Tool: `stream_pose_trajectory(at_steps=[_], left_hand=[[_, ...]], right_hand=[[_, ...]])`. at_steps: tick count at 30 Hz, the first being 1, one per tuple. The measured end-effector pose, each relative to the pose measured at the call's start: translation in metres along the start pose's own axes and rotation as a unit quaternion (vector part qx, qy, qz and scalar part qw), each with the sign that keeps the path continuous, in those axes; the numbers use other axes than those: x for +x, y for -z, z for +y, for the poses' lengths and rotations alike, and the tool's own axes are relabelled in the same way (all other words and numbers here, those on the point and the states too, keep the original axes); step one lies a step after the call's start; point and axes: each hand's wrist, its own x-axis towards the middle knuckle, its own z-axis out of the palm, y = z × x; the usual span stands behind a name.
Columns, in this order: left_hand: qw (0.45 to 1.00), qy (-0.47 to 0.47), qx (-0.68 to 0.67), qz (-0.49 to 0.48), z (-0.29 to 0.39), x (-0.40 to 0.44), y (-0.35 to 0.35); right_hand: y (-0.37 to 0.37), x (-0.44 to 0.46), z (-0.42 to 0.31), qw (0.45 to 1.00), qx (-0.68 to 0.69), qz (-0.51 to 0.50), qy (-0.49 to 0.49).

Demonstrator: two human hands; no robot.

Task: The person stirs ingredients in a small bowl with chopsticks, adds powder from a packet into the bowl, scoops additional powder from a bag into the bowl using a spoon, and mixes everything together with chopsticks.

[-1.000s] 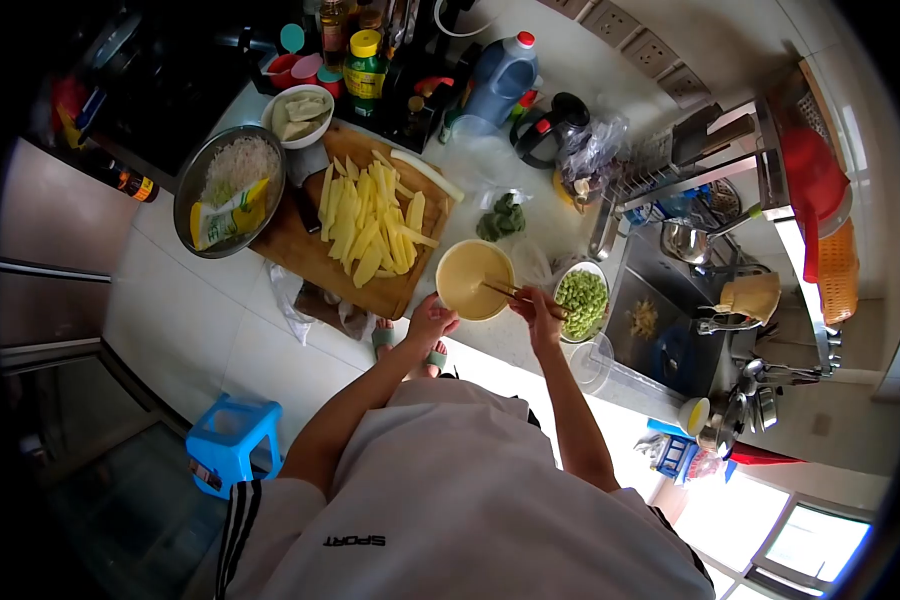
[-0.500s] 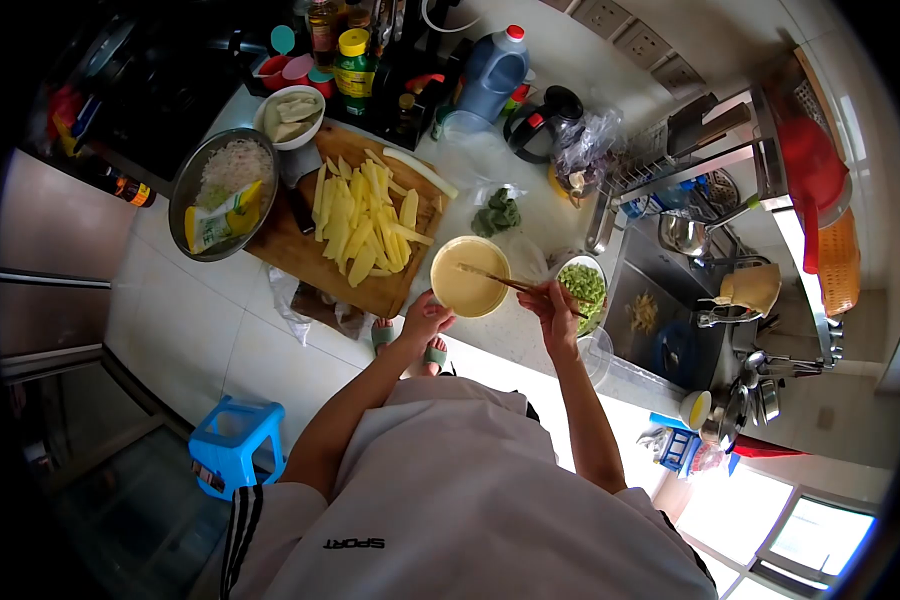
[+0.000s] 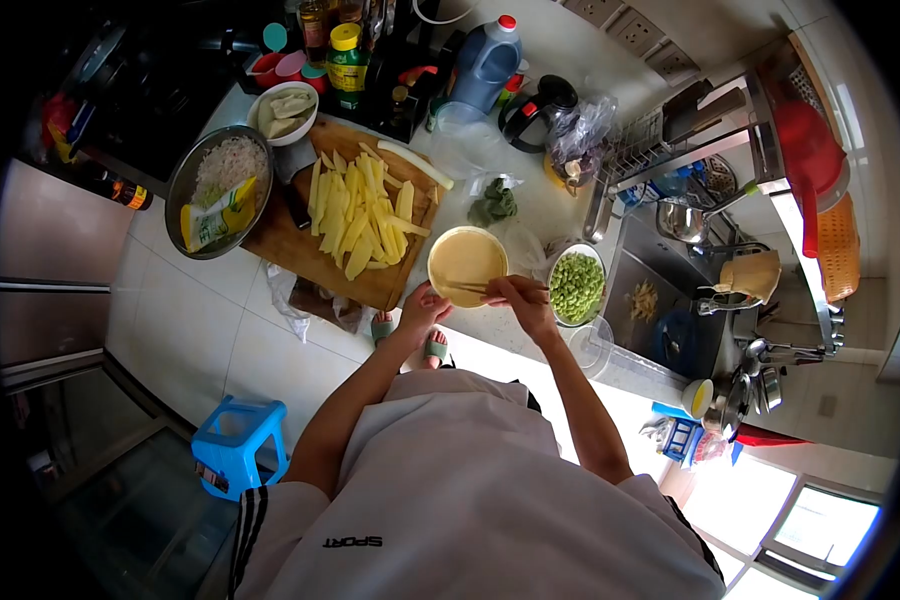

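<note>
A round bowl of pale yellow batter [image 3: 467,258] is at the counter's front edge. My left hand [image 3: 426,306] is closed on the bowl's near left rim. In my right hand [image 3: 523,304], at the bowl's right side, is a pair of wooden chopsticks [image 3: 464,288], their tips over or in the batter; which of the two I cannot tell. Just right of that hand stands a white bowl of chopped green vegetable [image 3: 576,284]. Left of the batter lies a wooden cutting board [image 3: 270,232] bearing yellow potato strips [image 3: 358,215] and a knife [image 3: 295,205].
A metal basin [image 3: 174,222] with a yellow packet sits left of the board, near a bowl of pale chunks [image 3: 286,112]. Behind are a blue jug [image 3: 485,65] and a plastic bag [image 3: 492,203]. The sink [image 3: 635,255] lies right; a blue stool [image 3: 238,445] stands on the floor.
My right hand has moved left and lower, closer to the bowl. The chopsticks have swung from slanting to nearly level, and more of the green vegetable shows.
</note>
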Motion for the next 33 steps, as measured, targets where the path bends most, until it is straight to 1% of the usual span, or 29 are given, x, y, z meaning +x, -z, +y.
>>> stream_pose_trajectory(at_steps=[2,5,8,10,11,14,17,20,23,26,29,32,33], left_hand=[[1.000,-0.003,0.010,0.003,0.000,0.000,0.001],[1.000,-0.008,0.021,-0.002,0.002,-0.002,-0.001],[1.000,-0.012,0.028,-0.007,0.001,0.000,0.000],[1.000,-0.014,0.016,-0.012,0.002,0.000,-0.003],[1.000,-0.013,0.002,-0.015,0.003,-0.002,-0.005],[1.000,-0.008,-0.024,-0.013,0.006,-0.003,-0.012],[1.000,-0.003,-0.018,0.006,0.009,-0.003,-0.014],[1.000,-0.009,-0.010,-0.002,0.009,-0.003,-0.014],[1.000,-0.015,0.000,-0.009,0.009,-0.003,-0.012],[1.000,-0.024,-0.016,-0.002,0.003,0.000,-0.012],[0.999,-0.032,-0.027,0.003,0.002,-0.001,-0.014],[0.999,-0.029,-0.014,0.001,0.004,-0.001,-0.014],[1.000,-0.027,-0.007,0.000,0.005,-0.002,-0.014]], right_hand=[[0.006,-0.003,-0.006,0.998,-0.063,-0.021,0.013],[-0.004,0.021,-0.010,0.982,-0.165,-0.043,0.081],[-0.005,0.058,-0.020,0.986,-0.131,-0.031,0.099],[0.008,0.077,-0.025,0.989,-0.114,0.003,0.097],[0.018,0.081,-0.027,0.990,-0.106,0.019,0.096],[0.051,0.083,-0.028,0.992,-0.109,0.030,0.048],[0.052,0.078,-0.030,0.988,-0.137,0.051,0.047],[0.030,0.091,-0.029,0.983,-0.137,-0.010,0.120],[0.008,0.098,-0.040,0.959,-0.239,-0.056,0.142],[0.016,0.105,-0.048,0.937,-0.296,-0.040,0.182],[0.030,0.112,-0.040,0.941,-0.296,-0.001,0.162],[0.000,0.107,-0.054,0.963,-0.220,-0.042,0.150],[-0.005,0.107,-0.058,0.954,-0.254,-0.047,0.152]])
